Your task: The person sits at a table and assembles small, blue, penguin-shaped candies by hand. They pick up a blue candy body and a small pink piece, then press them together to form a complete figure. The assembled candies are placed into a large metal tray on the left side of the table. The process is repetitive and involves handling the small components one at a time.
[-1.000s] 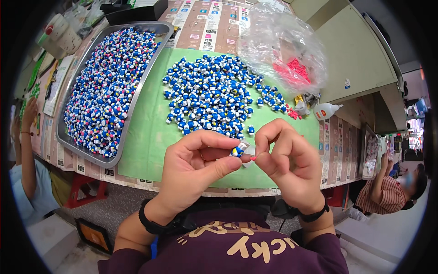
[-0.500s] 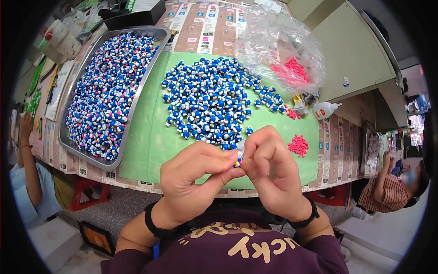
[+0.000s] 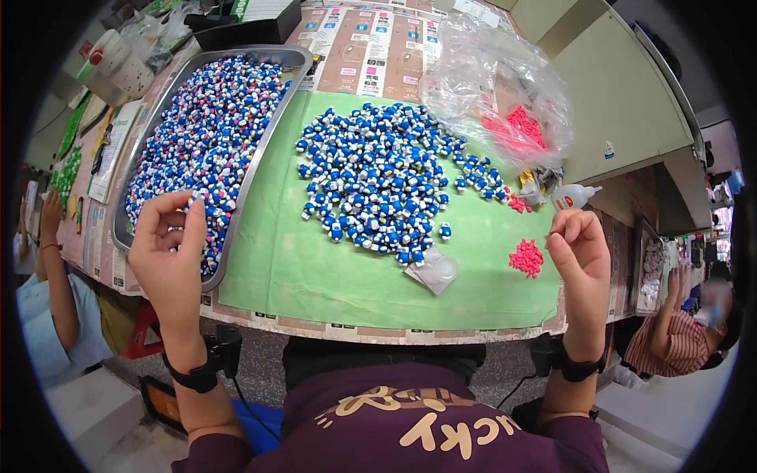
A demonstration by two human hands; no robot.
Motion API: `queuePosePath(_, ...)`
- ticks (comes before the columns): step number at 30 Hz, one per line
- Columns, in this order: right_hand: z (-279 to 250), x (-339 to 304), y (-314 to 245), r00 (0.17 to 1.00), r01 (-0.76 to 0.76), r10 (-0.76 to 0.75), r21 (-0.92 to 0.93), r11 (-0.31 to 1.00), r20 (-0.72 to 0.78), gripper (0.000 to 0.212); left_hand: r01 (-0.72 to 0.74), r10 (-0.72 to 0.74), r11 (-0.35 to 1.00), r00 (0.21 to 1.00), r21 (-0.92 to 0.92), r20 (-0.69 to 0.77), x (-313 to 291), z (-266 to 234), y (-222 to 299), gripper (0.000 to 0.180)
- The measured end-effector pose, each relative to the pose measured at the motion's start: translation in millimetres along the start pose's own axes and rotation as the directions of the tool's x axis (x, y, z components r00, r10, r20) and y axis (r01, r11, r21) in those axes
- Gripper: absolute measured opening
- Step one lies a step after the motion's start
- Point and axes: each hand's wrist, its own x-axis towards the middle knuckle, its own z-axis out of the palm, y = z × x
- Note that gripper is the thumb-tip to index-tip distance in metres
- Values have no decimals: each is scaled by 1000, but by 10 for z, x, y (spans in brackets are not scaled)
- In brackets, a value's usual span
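My left hand [image 3: 169, 252] hovers over the near rim of a long metal tray [image 3: 236, 206] heaped with small blue-and-white figures. Its fingers are loosely curled and apart, and I see nothing in them. My right hand [image 3: 579, 256] is raised at the right edge of the green mat [image 3: 315, 276], thumb and forefinger pinched together with nothing visible between them. It is just right of a small pile of pink pieces [image 3: 527, 257] and below a small glue bottle [image 3: 574, 197]. A large loose pile of blue-and-white figures [image 3: 382, 185] lies on the mat between my hands.
A crumpled clear plastic bag [image 3: 497, 87] with pink pieces inside sits at the back right. A small clear packet [image 3: 434, 272] lies near the mat's front. Another person's arm [image 3: 51, 236] is at the far left, and a seated person [image 3: 678, 339] at the lower right.
My hands were together at the middle front, pinching one small figure. They have parted: the left swung out over the tray, the right moved toward the pink pieces. The figure is no longer in sight.
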Motion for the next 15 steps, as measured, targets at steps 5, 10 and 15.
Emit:
queuePosePath(5,-167,39,181,1000,22,-13,-372,928,27,14,-173,152,974,978,148,140,-57,337,120,21)
queuePosePath(10,-245,22,281,997,37,11,-568,822,81,9,-200,94,967,856,158,508,-123,717,181,23)
queuePosePath(15,-206,19,383,983,24,93,-616,787,157,11,-211,58,954,827,214,559,-68,786,71,23)
